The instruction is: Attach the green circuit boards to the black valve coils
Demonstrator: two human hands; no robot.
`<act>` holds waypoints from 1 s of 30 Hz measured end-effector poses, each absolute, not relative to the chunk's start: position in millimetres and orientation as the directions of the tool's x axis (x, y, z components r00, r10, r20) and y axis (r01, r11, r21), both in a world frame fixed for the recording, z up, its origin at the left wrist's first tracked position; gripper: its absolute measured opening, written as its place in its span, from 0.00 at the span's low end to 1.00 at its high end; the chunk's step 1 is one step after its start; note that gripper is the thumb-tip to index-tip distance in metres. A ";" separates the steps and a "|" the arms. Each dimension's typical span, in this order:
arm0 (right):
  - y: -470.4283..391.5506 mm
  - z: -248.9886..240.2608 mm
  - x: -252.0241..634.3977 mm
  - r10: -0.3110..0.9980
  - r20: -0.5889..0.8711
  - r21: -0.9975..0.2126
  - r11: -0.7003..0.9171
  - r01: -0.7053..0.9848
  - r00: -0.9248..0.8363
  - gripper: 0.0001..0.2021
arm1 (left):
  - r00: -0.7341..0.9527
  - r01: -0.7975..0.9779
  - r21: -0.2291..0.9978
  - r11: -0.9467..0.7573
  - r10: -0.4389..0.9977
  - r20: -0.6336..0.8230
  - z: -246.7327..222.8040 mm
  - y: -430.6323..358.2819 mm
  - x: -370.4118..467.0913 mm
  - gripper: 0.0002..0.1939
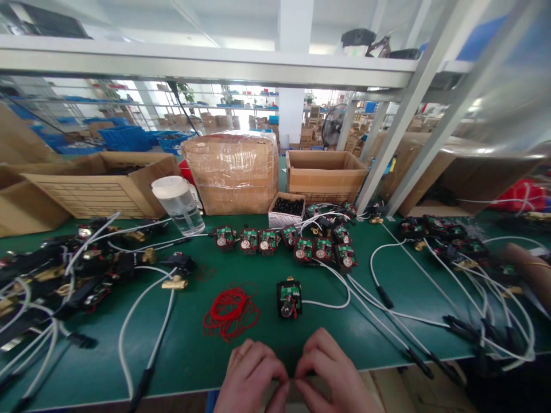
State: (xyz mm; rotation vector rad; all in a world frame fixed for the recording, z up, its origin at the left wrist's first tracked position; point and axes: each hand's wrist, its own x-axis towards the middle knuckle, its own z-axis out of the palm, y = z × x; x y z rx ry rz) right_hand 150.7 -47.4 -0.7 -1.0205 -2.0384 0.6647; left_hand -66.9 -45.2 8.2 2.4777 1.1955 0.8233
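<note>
Closely paired: two bare hands below a circuit-board unit

The nearest unit [289,299] lay on the table [185,355] just beyond the hands, near the middle of its front edge. It consisted of a squarish black housing, an exposed green circuit board, a round, shiny component, fine red wires and a brass-coloured piece at its far edge; a smooth white cable curved from its right side. To its left lay a red bundle [230,312] of thin, flexible strands, loosely looped and tangled. Similar units [267,243] stood in an irregular row farther back. The table presented a smooth green surface. Behind were a translucent jug [185,212] with a white lid and a corrugated carton [235,178] wrapped in glossy clear film.

The left hand [253,373] and the right hand [330,373] entered from below, backs upward and fingers bent inward. In each, thumb and index finger drew together, and the two sets of tips nearly met at the table's front edge. The grip was pinched on both sides; whether anything fine was held between the tips could not be told.

Printing appeared on a small white box [282,221] of black parts, too small to read; the left carton [94,195] bore dark printed lines.
</note>
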 end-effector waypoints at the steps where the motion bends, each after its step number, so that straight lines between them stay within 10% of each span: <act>1: -45.4 8.2 151.7 0.844 0.364 -0.749 0.517 0.416 -0.393 0.13 | 0.487 0.613 0.514 -0.600 0.799 0.352 18.1 -42.9 -65.7 0.08; 8: -9.3 50.9 155.1 0.921 0.261 -0.839 0.365 0.403 -0.290 0.06 | 0.262 0.558 0.800 -0.220 0.962 0.082 66.6 -4.8 -49.7 0.06; 30: 37.7 48.3 149.3 0.925 0.324 -0.773 0.379 0.509 -0.196 0.08 | 0.123 0.606 0.775 -0.180 0.984 0.132 66.7 36.2 -41.3 0.06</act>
